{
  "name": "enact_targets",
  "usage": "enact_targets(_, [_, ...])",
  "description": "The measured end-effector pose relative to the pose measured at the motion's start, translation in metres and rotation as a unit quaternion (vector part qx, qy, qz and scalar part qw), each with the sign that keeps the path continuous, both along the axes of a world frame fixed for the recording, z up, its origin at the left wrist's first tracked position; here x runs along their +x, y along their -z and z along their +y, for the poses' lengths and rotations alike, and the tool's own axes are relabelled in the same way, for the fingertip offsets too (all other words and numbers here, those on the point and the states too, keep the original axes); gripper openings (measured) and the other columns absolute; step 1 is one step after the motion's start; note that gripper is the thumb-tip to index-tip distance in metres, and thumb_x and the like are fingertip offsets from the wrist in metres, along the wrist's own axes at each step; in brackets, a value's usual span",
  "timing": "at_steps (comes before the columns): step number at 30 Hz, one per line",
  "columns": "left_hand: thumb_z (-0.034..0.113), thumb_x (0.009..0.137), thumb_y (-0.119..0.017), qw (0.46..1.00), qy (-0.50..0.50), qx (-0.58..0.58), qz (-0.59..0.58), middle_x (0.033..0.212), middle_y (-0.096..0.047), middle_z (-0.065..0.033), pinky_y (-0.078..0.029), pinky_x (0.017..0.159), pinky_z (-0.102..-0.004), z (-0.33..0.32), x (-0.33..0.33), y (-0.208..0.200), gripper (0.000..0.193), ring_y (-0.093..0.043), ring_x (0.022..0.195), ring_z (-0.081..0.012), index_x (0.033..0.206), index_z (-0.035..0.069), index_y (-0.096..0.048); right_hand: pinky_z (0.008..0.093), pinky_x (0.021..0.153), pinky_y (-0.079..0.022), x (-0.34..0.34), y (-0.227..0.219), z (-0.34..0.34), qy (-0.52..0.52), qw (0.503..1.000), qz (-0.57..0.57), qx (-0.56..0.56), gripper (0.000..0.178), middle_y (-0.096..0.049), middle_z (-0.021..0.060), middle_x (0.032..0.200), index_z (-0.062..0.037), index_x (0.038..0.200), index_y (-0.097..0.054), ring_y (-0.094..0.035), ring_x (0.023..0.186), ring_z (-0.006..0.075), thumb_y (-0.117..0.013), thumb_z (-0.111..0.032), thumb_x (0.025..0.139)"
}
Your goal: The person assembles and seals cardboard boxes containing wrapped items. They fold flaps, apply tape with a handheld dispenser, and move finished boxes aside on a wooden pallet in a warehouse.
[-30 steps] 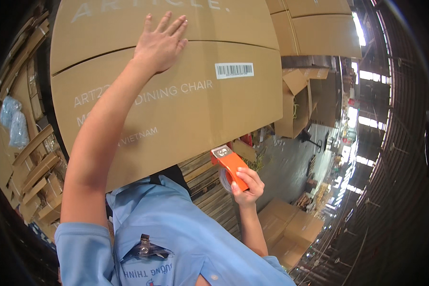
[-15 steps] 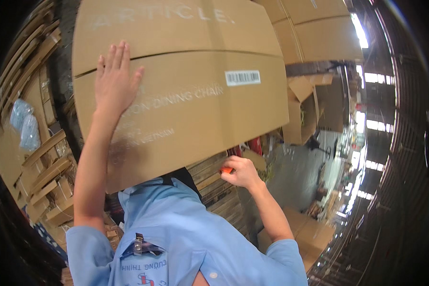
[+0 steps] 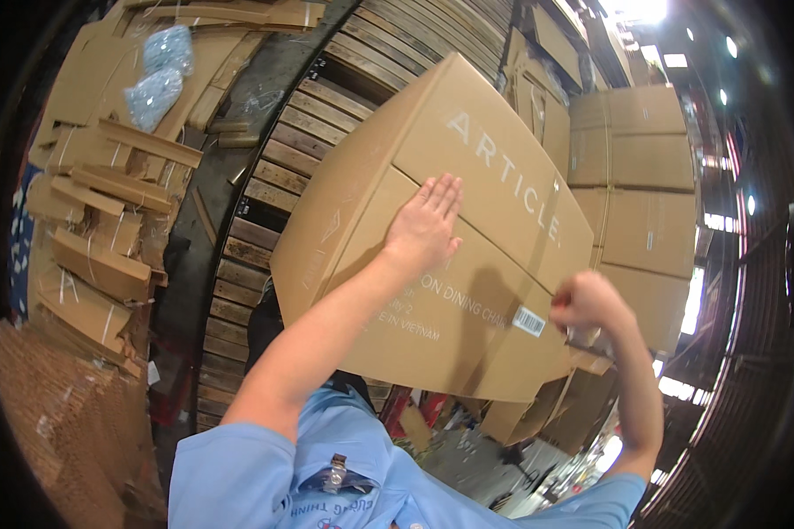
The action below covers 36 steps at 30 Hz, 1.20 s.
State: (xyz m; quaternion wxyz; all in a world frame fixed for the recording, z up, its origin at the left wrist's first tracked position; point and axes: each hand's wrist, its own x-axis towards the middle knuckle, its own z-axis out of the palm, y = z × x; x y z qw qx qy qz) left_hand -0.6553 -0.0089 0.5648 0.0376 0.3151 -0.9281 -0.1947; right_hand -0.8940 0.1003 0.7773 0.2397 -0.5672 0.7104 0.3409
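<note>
A large brown cardboard carton lies in front of me, with a seam running across its top face and a white barcode label near its right edge. My left hand rests flat on the top, fingers together and stretched over the seam. Close to the seam's right end is my right hand, closed into a fist and slightly blurred. Whatever it holds is hidden from this side.
Under the carton runs a slatted wooden surface. Flattened cardboard and clear plastic bags are heaped to the left. Stacked cartons stand at the right, with an open carton below.
My view has turned, so the carton appears slanted and farther right. My right hand has risen from beside the near edge to the seam's right end; the orange thing in it no longer shows.
</note>
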Motion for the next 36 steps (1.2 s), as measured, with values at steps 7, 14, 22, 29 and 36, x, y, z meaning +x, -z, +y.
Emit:
enact_targets(7, [0.057,0.106,-0.041,0.999,-0.049,0.015,-0.006,0.175,-0.02,-0.0136,-0.008,0.133,-0.0437,-0.011,-0.009,0.008,0.085,-0.014,0.162,-0.0279,0.164,-0.002,-0.026,0.0382,0.062,-0.055,0.221,0.006,-0.248,-0.21,0.952,-0.197,-0.101,0.023,-0.072,0.0105,0.07,-0.0057,0.075,-0.078,-0.065,0.059,0.0249,-0.068,-0.025,0.071])
enact_targets(14, [0.057,0.107,-0.039,0.997,-0.054,0.045,0.03,0.174,-0.022,-0.0127,-0.009,0.133,-0.0434,0.003,-0.02,0.007,0.082,-0.014,0.162,-0.0272,0.164,-0.001,-0.027,0.0394,0.08,-0.057,0.271,0.135,-0.285,-0.228,0.949,-0.22,-0.012,0.041,-0.078,0.0152,0.093,-0.0046,0.089,-0.083,-0.072,0.088,0.0277,-0.07,-0.041,0.077])
enact_targets(22, [0.056,0.107,-0.041,0.989,-0.12,0.019,0.082,0.174,-0.023,-0.0145,-0.011,0.132,-0.0449,0.02,-0.049,0.033,0.08,-0.017,0.162,-0.0281,0.163,0.0,-0.029,0.0384,0.068,-0.053,0.17,0.003,-0.216,-0.219,0.921,-0.307,-0.096,0.04,-0.072,0.0126,0.073,-0.0014,0.085,-0.081,-0.066,0.068,0.0225,-0.067,-0.038,0.076])
enact_targets(29, [0.058,0.104,-0.047,0.974,-0.19,-0.122,0.005,0.173,-0.022,-0.0199,-0.014,0.13,-0.0521,0.068,-0.085,0.032,0.088,-0.018,0.16,-0.0366,0.162,-0.005,-0.027,0.0315,0.065,-0.058,-0.074,-0.049,-0.028,-0.25,0.773,-0.522,-0.26,0.027,-0.077,0.0116,0.082,-0.0007,0.092,-0.079,-0.073,0.07,0.021,-0.07,-0.008,0.068])
enact_targets(36, [0.054,0.101,-0.055,0.959,-0.26,-0.103,-0.035,0.171,-0.025,-0.0232,-0.016,0.128,-0.0578,0.237,-0.202,0.007,0.089,-0.02,0.159,-0.0415,0.161,-0.006,-0.028,0.0351,0.074,-0.063,-0.244,0.066,0.102,-0.204,0.685,-0.58,-0.391,0.03,-0.078,0.0134,0.1,-0.0014,0.096,-0.08,-0.077,0.085,0.0285,-0.075,-0.006,0.066])
